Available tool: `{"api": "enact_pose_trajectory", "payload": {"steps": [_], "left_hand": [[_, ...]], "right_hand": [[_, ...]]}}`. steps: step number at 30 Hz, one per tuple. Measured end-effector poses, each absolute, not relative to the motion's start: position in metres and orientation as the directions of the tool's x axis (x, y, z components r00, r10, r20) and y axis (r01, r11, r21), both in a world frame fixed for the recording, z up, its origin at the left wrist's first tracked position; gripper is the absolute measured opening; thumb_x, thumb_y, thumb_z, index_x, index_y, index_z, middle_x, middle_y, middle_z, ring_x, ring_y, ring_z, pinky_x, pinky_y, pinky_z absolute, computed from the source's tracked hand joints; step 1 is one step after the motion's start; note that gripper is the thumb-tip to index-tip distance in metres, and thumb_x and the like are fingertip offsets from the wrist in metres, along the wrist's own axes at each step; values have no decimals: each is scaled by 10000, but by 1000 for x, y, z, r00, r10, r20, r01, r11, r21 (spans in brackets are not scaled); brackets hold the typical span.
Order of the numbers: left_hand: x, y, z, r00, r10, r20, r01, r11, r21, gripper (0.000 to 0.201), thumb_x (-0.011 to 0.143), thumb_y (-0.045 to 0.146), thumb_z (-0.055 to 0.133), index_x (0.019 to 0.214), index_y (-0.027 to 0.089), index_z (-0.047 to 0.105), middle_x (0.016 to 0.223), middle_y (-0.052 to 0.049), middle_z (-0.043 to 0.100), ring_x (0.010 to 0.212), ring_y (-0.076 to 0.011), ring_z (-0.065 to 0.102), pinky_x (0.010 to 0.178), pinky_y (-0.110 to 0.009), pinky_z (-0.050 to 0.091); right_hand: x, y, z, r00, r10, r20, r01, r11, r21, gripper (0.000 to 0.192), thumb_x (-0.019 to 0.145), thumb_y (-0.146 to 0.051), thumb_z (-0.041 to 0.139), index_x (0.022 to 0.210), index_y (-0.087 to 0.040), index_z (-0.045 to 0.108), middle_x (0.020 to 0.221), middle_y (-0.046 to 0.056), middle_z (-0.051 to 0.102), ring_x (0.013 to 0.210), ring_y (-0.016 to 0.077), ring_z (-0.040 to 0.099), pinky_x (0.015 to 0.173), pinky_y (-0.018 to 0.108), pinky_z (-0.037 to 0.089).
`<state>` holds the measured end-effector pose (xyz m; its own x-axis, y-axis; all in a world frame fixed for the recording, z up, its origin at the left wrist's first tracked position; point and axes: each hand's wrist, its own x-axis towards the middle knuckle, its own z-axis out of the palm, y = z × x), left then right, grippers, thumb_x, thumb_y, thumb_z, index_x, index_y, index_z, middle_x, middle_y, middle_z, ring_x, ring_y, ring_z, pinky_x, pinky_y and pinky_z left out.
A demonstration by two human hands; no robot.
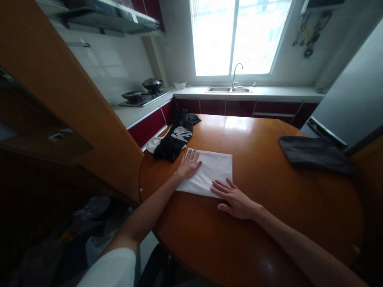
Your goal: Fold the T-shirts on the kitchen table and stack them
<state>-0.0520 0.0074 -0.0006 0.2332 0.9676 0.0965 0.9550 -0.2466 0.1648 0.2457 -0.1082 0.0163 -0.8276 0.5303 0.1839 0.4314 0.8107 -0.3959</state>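
A folded white cloth (209, 172) lies flat on the wooden table (269, 223), toward its left edge. The left hand (189, 163) rests palm down on the cloth's left end, fingers spread and flat, gripping nothing. The right hand (235, 199) lies flat too, fingers apart; its fingertips touch the cloth's near right corner while the palm sits on the bare table just beside the cloth.

Just left of and behind the cloth, a black garment (176, 137) with white lettering lies crumpled at the table's left edge, close to the left hand's fingertips. A bit of white fabric (154, 144) shows from under the garment, on the side away from the cloth. Well right of the cloth, near the table's far right edge, lies a folded dark grey cloth (314, 153).

Beyond the table, a counter holds a sink (229, 89) with a tap under a bright window (239, 36). Left of the sink, a wok (152, 84) sits on a stove (143, 98).
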Motion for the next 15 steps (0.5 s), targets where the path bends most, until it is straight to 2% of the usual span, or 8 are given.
{"api": "enact_pose_trajectory", "payload": {"steps": [2, 4, 6, 10, 15], "left_hand": [[-50, 8, -1, 237, 967, 91, 954, -249, 166, 640, 1045, 493, 290, 1600, 174, 265, 1685, -101, 135, 1559, -309, 44, 1226, -577, 78], [-49, 9, -2, 240, 967, 90, 952, -253, 171, 646, 1043, 502, 291, 1600, 175, 266, 1683, -103, 144, 1558, -310, 47, 1227, -578, 79], [-50, 10, -3, 246, 964, 98, 950, -260, 175, 654, 1040, 507, 297, 1599, 170, 268, 1683, -109, 145, 1558, -316, 51, 1224, -587, 81], [-53, 13, -5, 253, 961, 115, 943, -271, 191, 634, 1034, 522, 321, 1592, 223, 298, 1683, -105, 163, 1554, -330, 72, 1213, -606, 100], [-53, 12, -4, 259, 961, 100, 935, -275, 224, 574, 1024, 554, 340, 1560, 350, 356, 1683, -64, 191, 1551, -345, 86, 1196, -634, 121]], "right_hand": [[240, -97, 17, -734, 637, 236, 516, 749, -416, 569, 1050, -422, 367, 1585, -235, 311, 1634, 103, 292, 1534, 224, 205, 1249, 532, 123], [228, -78, 20, -561, 781, 274, 655, 621, -429, 555, 1049, -364, 322, 1572, -177, 341, 1633, 131, 288, 1536, 235, 198, 1240, 533, 158], [208, -55, 22, -394, 879, 270, 773, 476, -419, 571, 1033, -325, 321, 1561, -109, 346, 1637, 166, 261, 1541, 256, 181, 1234, 540, 157], [164, -14, 20, -351, 912, 210, 848, 405, -341, 599, 1018, -310, 331, 1571, -83, 297, 1660, 169, 181, 1552, 255, 127, 1229, 561, 105], [155, 10, 3, -314, 944, 101, 901, 330, -283, 671, 1036, -459, 294, 1590, -86, 240, 1660, 187, 169, 1552, 259, 115, 1228, 555, 40]]}}
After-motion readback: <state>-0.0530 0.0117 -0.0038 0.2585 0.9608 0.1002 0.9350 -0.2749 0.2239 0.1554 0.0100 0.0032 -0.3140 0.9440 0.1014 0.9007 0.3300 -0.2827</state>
